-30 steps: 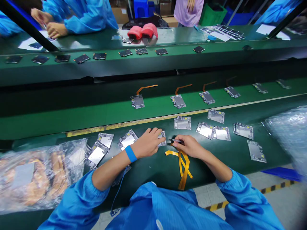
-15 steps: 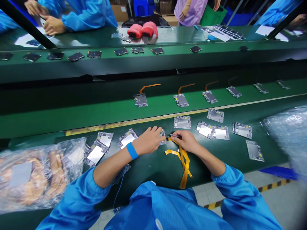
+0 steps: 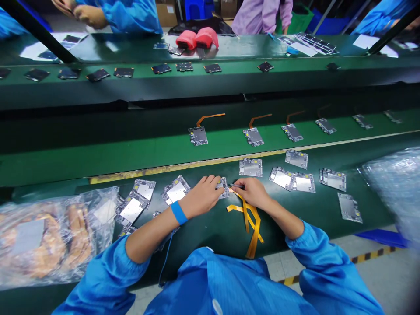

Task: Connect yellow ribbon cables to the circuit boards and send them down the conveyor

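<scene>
My left hand [image 3: 204, 193], with a blue band at the wrist, is closed on a small circuit board [image 3: 224, 187] on the green bench and covers much of it. At the board's right edge, my right hand [image 3: 252, 190] is pinched around a slim dark tool [image 3: 236, 186], perhaps tweezers, partly hidden by the fingers. The end of an orange flex cable [image 3: 244, 214] lies under these fingertips and meets the board's edge. Below the right hand lie more loose flex cables [image 3: 254, 238]. Another circuit board [image 3: 176, 190] rests left of my left hand.
Beyond the bench, a green conveyor [image 3: 147, 153] carries boards with cables [image 3: 198, 135]. More boards [image 3: 303, 181] lie at right and left. Plastic bags [image 3: 49, 240] with copper-coloured contents lie at left, bubble wrap [image 3: 397, 179] at right. Co-workers' hands [image 3: 90, 16] are at a far bench.
My hands stay almost in place, and slightly more of the board shows by my left fingers. The conveyor boards have shifted a little right. Co-workers across have moved their hands.
</scene>
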Motion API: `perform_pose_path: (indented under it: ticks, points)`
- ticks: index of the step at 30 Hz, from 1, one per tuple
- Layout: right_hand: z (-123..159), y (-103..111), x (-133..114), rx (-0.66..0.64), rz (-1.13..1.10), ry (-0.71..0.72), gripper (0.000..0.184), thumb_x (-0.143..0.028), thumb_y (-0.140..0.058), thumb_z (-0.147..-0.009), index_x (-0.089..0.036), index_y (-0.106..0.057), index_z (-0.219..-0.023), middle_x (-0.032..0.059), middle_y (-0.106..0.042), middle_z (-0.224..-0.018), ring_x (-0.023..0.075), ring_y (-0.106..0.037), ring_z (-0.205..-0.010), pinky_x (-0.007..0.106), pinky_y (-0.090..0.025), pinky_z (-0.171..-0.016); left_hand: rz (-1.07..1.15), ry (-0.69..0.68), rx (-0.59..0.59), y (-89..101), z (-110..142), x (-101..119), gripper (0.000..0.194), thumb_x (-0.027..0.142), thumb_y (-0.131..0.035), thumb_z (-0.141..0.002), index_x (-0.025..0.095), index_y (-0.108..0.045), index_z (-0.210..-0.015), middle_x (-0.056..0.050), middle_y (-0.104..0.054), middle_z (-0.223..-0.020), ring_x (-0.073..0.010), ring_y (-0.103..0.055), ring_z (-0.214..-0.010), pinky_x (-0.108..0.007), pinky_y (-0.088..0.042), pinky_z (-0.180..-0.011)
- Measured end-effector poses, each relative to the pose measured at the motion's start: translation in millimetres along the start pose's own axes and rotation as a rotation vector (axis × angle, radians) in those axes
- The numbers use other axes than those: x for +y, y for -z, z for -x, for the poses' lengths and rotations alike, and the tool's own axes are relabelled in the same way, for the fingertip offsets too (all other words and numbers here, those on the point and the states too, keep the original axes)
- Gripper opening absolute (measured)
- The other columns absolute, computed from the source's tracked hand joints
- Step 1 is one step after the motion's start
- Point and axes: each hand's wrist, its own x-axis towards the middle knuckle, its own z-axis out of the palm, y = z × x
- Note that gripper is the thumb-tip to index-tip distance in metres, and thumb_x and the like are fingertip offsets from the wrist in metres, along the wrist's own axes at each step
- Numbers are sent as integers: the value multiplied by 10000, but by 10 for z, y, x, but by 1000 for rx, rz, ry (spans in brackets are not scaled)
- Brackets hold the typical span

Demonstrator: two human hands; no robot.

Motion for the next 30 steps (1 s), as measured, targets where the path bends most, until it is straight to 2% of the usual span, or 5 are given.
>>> perform_pose_path:
  ticks: [12, 17, 21, 25, 30]
  points:
    - [-48, 62, -111, -51, 76, -18, 153, -339, -660, -931, -282, -800, -910, 8, -760, -796, 197, -643, -750, 279, -311, -622, -25, -38, 35, -45, 5, 28, 450, 171, -521, -989, 275, -560, -1425, -193, -543, -1372, -328, -531, -1192, -480, -431, -996]
    - [-23, 45, -116, -45, 106, -23, 153, -350, -662, -950, -276, -795, -941, 7, -766, -824, 193, -656, -765, 277, -317, -623, -48, -31, 9, -39, -15, 53, 454, 183, -521, -997, 285, -578, -1436, -192, -550, -1367, -330, -539, -1179, -469, -421, -973]
    - [28, 79, -112, -8, 124, 75, 180, -383, -646, -984, -263, -777, -1013, 22, -760, -981, 192, -679, -882, 268, -371, -678, -49, -24, 0, -21, -33, 71, 425, 191, -505, -1008, 268, -598, -1416, -195, -570, -1316, -324, -549, -1140, -449, -414, -938]
    - [50, 87, -114, -7, 105, 233, 310, -331, -463, -1085, -245, -756, -1032, 41, -714, -1087, 174, -670, -959, 271, -414, -767, -59, -29, -13, -6, -46, 73, 409, 194, -512, -1004, 258, -600, -1398, -190, -575, -1279, -324, -536, -1147, -433, -405, -914]
    - [3, 28, -124, -24, 110, 223, 108, -243, -612, -1010, -239, -718, -1031, 16, -719, -1016, 166, -659, -889, 263, -401, -747, -14, -11, 7, -18, -47, 73, 410, 188, -582, -967, 257, -620, -1369, -175, -572, -1294, -319, -516, -1155, -430, -386, -937]
